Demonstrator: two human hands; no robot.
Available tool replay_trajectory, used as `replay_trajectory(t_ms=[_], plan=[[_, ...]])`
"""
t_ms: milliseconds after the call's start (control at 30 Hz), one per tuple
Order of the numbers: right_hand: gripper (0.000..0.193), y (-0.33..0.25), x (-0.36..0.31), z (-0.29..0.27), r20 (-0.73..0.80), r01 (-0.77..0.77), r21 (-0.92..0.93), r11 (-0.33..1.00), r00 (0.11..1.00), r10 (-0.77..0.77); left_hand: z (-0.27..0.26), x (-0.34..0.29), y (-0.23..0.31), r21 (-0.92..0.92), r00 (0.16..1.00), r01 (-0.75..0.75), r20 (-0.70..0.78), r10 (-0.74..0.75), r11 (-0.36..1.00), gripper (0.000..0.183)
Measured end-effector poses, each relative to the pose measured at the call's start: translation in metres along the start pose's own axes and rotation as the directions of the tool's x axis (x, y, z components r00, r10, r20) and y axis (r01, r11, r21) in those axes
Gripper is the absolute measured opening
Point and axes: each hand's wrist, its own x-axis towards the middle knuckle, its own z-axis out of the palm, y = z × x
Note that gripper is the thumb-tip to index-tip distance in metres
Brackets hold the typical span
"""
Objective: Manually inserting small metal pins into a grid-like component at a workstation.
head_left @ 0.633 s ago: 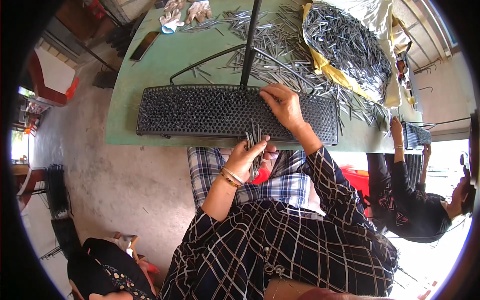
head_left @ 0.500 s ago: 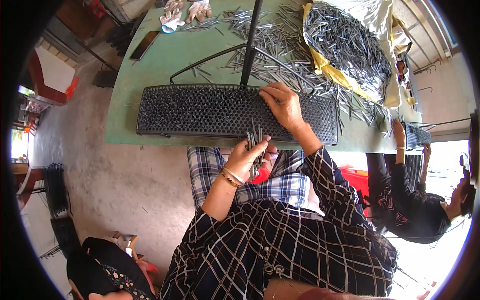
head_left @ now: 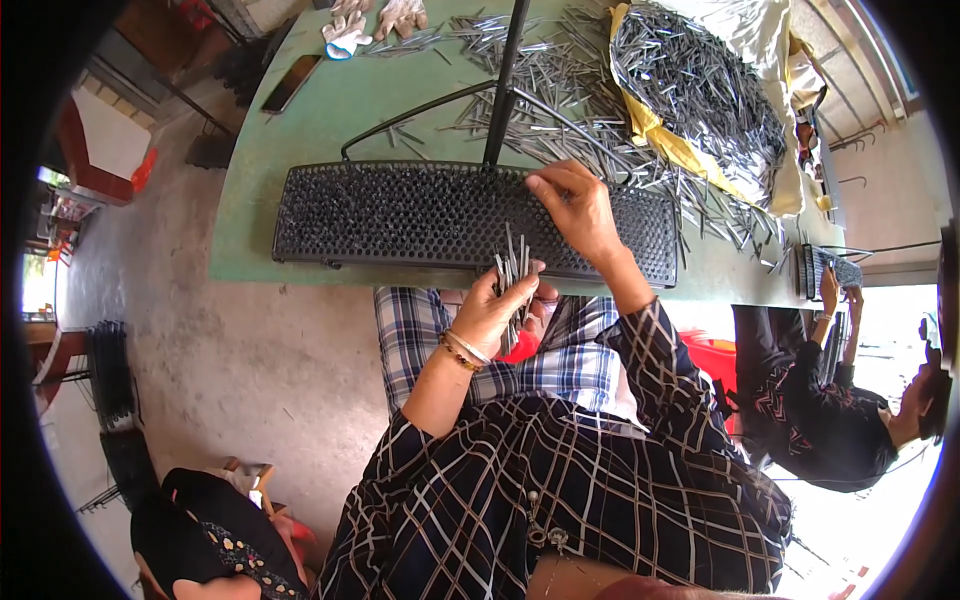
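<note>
A long black perforated rack [head_left: 390,215] lies along the near edge of the green table, full of small round holes. In many holes on its left and middle something small and shiny sits. Below its front edge my left hand [head_left: 487,318] is closed round a bundle of thin metal rods [head_left: 512,265], their ends pointing up past the fingers. Over the right half of the rack hovers my right hand [head_left: 582,212], thumb and forefinger pinched together close to the back rim. Whatever is in that pinch is too small to make out.
A large heap of metal rods [head_left: 700,100] fills a yellow-edged sack, with loose rods spilling over the green table [head_left: 240,225]. A black metal stand [head_left: 503,110] rises behind the rack. Gloves [head_left: 347,32] and a phone [head_left: 292,83] lie at back left. At right, another person [head_left: 830,420] handles a similar rack [head_left: 830,270].
My right hand has lifted slightly and moved a little right, away from the holes. The left hand stays nearly in place. The co-worker's hands have shifted at their rack.
</note>
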Motion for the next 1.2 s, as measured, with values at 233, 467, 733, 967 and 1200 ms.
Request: replay_trajectory(t_ms=[233, 467, 733, 967, 1200], plan=[[0.032, -0.025, -0.011, -0.012, 0.666, -0.712, 0.27, 0.649, 0.624, 0.408, 0.002, -0.002, 0.01, 0.117, 0.995, -0.039, 0.093, 0.028, 0.992, 0.027], [0.022, -0.017, -0.002, -0.01, 0.479, -0.627, 0.393, 0.673, 0.764, 0.432, -0.005, -0.001, -0.002, 0.052, 0.996, 0.087, 0.025, -0.089, 0.995, 0.03], [0.024, 0.008, 0.003, 0.018, 0.022, -0.273, 0.211, 0.939, 0.961, 0.274, -0.007, 0.004, -0.007, -0.061, 0.993, 0.111, -0.042, -0.114, 0.992, 0.028], [0.02, 0.014, -0.002, 0.021, 0.048, 0.025, -0.069, 0.997, 0.999, -0.022, 0.002, -0.003, 0.002, -0.161, 0.992, 0.086, -0.08, -0.1, 0.983, 0.024], [0.018, 0.01, -0.005, 0.021, 0.063, 0.254, -0.275, 0.927, 0.967, -0.246, 0.009, -0.004, 0.016, -0.259, 0.991, -0.029, -0.134, -0.006, 0.965, 0.017]])
